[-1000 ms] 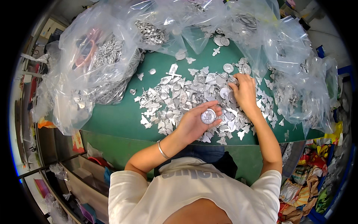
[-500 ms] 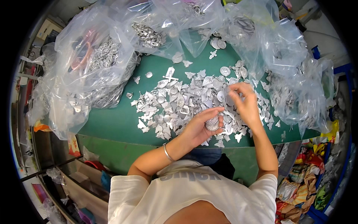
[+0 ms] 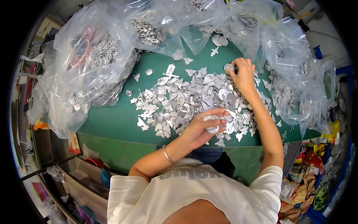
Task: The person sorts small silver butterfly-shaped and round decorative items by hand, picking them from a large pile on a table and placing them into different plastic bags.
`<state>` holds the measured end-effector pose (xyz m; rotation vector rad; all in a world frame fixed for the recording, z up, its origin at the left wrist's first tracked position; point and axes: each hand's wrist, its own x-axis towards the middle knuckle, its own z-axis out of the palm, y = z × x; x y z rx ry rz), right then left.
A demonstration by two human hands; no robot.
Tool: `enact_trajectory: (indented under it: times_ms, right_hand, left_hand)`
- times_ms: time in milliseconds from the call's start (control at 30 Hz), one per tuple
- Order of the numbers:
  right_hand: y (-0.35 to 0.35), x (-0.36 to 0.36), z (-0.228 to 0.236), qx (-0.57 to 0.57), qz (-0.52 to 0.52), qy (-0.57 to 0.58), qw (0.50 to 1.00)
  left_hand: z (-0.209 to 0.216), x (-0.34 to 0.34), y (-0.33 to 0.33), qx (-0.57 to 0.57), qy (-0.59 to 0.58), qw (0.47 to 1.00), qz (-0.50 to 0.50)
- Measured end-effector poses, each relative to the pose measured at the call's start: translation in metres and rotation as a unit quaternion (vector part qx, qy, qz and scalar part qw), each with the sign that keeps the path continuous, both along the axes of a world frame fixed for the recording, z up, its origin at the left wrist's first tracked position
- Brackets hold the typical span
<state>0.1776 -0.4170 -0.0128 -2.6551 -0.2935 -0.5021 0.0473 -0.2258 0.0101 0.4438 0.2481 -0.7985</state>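
The left hand [image 3: 201, 129] is closed around at least one round medallion [image 3: 212, 129], cupped low in its palm with the thumb and fingers wrapped over the edge; whether more are stacked beneath cannot be told. Ahead of it and to its right, the right hand [image 3: 245, 76] reaches out with bent fingers, its thumb and fingertips at the rim of a small ornamented disc [image 3: 228, 68]; whether they pinch that disc or only touch it is unclear. Between the two hands and spreading well to the left lies a loose pile of silvery charms [image 3: 182, 98], winged, round and pointed shapes jumbled together on the green tabletop [image 3: 108, 121]. A larger cross [image 3: 170, 71] lies at the pile's far edge, ahead of the left hand and to its left. Beyond the right hand, slightly to its left, are a smaller cross [image 3: 214, 51] and, farther off, a few plain discs [image 3: 223, 41]. To the left hand's far left sits a big clear bag [image 3: 112, 80] of silvery pieces, while another clear bag [image 3: 289, 84] stands to the right of the right hand. Just behind the left hand, a silver bracelet [image 3: 167, 154] circles the forearm.
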Motion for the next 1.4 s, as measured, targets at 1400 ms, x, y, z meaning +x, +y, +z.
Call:
enact_trajectory:
  times_ms: [1400]
  right_hand:
    - [-0.086, -0.126, 0.037, 0.477, -0.111, 0.282, 0.825]
  left_hand:
    - [-0.009, -0.028, 0.013, -0.11, 0.139, 0.984, -0.018]
